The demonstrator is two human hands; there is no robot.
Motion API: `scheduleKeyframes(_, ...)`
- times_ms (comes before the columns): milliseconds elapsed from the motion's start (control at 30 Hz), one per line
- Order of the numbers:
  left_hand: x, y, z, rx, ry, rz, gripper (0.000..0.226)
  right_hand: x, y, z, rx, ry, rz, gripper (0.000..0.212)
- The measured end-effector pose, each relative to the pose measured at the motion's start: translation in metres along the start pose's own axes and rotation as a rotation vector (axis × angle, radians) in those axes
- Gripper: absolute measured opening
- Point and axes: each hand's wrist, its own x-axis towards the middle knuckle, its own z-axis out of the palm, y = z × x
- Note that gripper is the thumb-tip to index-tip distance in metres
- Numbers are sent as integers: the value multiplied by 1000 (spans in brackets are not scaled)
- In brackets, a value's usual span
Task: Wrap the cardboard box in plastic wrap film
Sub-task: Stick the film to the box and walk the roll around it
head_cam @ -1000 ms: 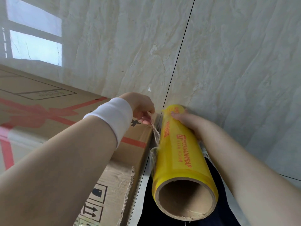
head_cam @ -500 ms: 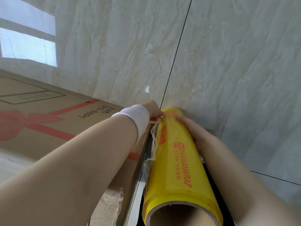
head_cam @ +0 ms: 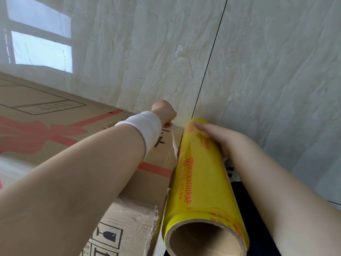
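- The step in hand looks like the very start of the wrap: freeing the end of the film (head_cam: 173,143) and bringing it onto the cardboard box (head_cam: 55,111).
- The box lies on the tiled floor (head_cam: 276,71) at the left. Its top carries a red ribbon print, and its right edge sits just beside the roll of plastic wrap (head_cam: 201,182).
- The yellow roll slants along that edge, with its open core toward the near side and its far end toward the floor.
- The left hand (head_cam: 164,111), with a white wristband (head_cam: 145,126), reaches across the box top. Its grip pinches the film end above the far right corner.
- From that pinch the film runs down to the roll as a thin, bunched strand, not a flat sheet.
- The right hand (head_cam: 219,137) holds the far end of the roll, its grip curled round it with the thumb on top.
- The next move likely calls for pulling the strand left over the box top while the right hand lets the roll turn.
- The film then needs spreading to full width and pressing onto the cardboard, or it will probably stay roped and fail to cling.
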Motion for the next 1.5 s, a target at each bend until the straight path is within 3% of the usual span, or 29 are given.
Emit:
scheduleKeyframes(100,0,-2,4,57,-88,19,19,-6,17,-10,151,-119,25,94)
scheduleKeyframes(167,-5,-2,4,-42,-173,6,26,-12,29,-8,235,-152,1,79)
scheduleKeyframes(233,-14,-4,-3,-93,-260,-16,40,-17,36,-2,299,-148,-16,70)
scheduleKeyframes(300,-23,-9,-14,31,-322,4,47,-21,38,2,332,-149,-38,66)
scheduleKeyframes(367,-35,-12,-23,152,-351,31,46,-26,39,1,368,-139,-44,62)
scheduleKeyframes(533,-69,-7,-22,135,-457,109,47,-34,52,-18,472,-75,-66,62)
scheduleKeyframes(733,-90,1,-16,626,-449,274,51,-42,59,-27,469,-62,-42,64)
scheduleKeyframes(867,-93,1,-1,748,-446,341,55,-41,62,-27,442,-63,-38,59)
scheduleKeyframes(967,-87,9,1,672,-487,279,49,-38,64,-28,441,-48,-33,69)
scheduleKeyframes(1067,-73,11,4,369,-504,188,32,-36,65,-29,441,-44,-36,68)
scheduleKeyframes(1133,-70,10,6,279,-505,177,36,-35,65,-28,439,-44,-36,65)
scheduleKeyframes(1300,-65,6,15,196,-378,177,20,-29,58,-23,396,-78,-36,65)
scheduleKeyframes(1500,-57,-1,1,-28,-300,8,6,-16,55,-18,368,-53,-42,86)
